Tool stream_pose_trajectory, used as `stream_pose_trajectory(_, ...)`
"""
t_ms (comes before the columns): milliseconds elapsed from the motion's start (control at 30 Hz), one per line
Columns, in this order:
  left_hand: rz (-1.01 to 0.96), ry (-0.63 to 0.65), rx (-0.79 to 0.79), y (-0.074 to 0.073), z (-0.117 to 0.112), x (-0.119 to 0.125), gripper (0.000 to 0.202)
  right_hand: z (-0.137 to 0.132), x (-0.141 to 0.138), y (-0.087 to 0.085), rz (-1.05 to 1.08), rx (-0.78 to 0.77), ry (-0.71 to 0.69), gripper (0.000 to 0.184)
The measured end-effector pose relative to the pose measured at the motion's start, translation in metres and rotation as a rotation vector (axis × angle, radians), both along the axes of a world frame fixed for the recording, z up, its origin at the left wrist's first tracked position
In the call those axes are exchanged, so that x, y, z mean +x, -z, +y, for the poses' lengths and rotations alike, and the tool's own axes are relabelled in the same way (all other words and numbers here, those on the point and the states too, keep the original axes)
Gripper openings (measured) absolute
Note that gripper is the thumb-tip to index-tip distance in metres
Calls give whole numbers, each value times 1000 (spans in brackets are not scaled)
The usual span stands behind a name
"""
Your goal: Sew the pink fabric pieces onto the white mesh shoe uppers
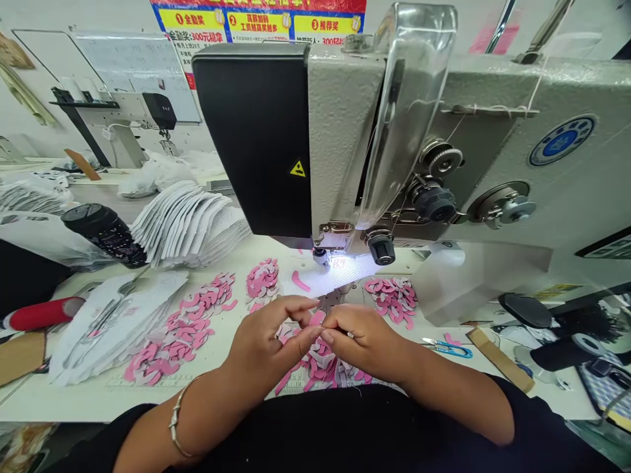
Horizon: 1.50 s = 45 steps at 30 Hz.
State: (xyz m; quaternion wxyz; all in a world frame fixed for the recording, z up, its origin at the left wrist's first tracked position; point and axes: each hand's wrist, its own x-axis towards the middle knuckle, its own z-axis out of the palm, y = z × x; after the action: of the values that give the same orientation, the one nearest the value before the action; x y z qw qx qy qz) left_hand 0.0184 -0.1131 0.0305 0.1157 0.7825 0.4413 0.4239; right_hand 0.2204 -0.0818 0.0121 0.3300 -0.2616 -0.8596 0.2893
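Over the white table, the left hand and right hand meet, their fingertips pinched narrowly on a curved pink fabric piece. Loose pink pieces lie heaped beneath them, more pink pieces sit to the right, and a sewing machine stands beyond, its lit presser foot over white mesh.

The person's left hand and right hand meet at the fingertips at lower centre, hiding whatever they pinch (a sliver of pink shows, no more). They also cover part of the heap of curved pink-and-white fabric pieces. At top centre, the top edge cuts off the red-and-yellow printed poster, and its small print is too small to read. The lettering on the black patterned bottle at left is also too small to read.
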Motion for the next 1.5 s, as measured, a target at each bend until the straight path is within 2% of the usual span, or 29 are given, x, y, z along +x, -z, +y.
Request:
stream_pose_trajectory(67, -28, -12, -254, -9, 2, -1, 10, 4, 4, 0, -38, 182, 38, 21)
stream_pose_trajectory(100, -44, -14, -337, -14, 4, -1, 14, 7, 7, 0, -40, 283, 77, 21)
stream_pose_trajectory(233, -143, -136, -426, -28, 21, -5, 29, 23, 20, -2, 0, 670, 321, 9)
stream_pose_trajectory(300, -203, -154, -463, -28, 35, -5, 33, 33, 24, -1, -69, 732, 437, 17)
stream_pose_trajectory(400, -314, -119, -518, -21, 58, 0, 36, 44, 24, 8, -168, 695, 468, 24)
stream_pose_trajectory(533, -333, -108, -583, -10, 74, 7, 40, 48, 19, 23, -100, 725, 494, 22)
stream_pose_trajectory(667, -328, -82, -686, -7, 68, 6, 36, 44, 18, 31, -20, 767, 474, 26)
stream_pose_trajectory(800, -295, -8, -716, -1, 60, 0, 34, 43, 19, 33, 42, 777, 426, 30)
stream_pose_trajectory(967, -489, -2, -782, 8, 62, -1, 36, 43, 18, 36, 68, 776, 434, 32)
stream_pose_trajectory(1067, -500, -9, -792, 5, 64, 3, 36, 43, 17, 36, 74, 779, 432, 31)
stream_pose_trajectory(1233, -397, -49, -765, -7, 70, 9, 33, 43, 18, 37, 75, 778, 425, 29)
stream_pose_trajectory(1500, -387, 51, -805, -7, 81, 9, 33, 42, 19, 40, 82, 729, 414, 33)
